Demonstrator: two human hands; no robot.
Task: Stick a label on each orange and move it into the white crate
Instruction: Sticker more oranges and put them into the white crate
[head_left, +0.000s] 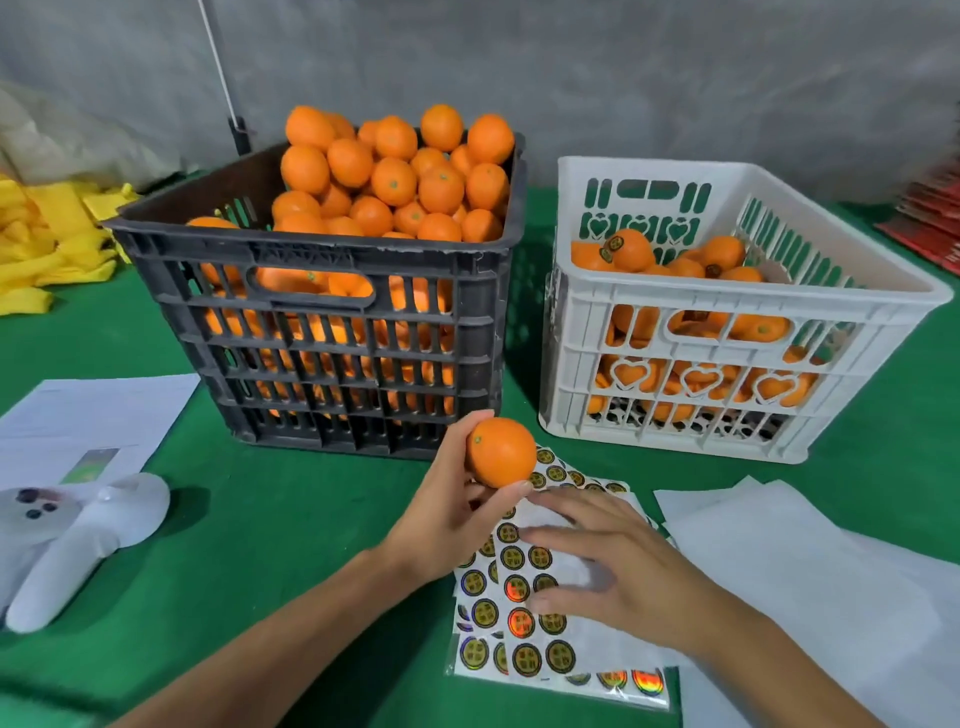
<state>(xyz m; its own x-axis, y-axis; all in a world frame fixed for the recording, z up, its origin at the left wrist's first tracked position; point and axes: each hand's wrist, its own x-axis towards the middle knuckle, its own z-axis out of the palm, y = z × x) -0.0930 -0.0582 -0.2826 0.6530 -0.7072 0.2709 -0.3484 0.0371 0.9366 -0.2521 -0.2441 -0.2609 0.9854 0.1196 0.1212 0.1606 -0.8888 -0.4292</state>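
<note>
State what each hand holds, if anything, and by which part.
The left hand holds one orange by its sides, between thumb and fingers. The right hand holds nothing.

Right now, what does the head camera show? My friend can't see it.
The left hand holds an orange above the sticker sheet while the right hand reaches onto the stickers. Behind stand a black crate piled with oranges and a white crate with labelled ones.

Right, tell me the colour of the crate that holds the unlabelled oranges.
Black, or very dark grey: the left crate, seen clearly in the head view.
</note>
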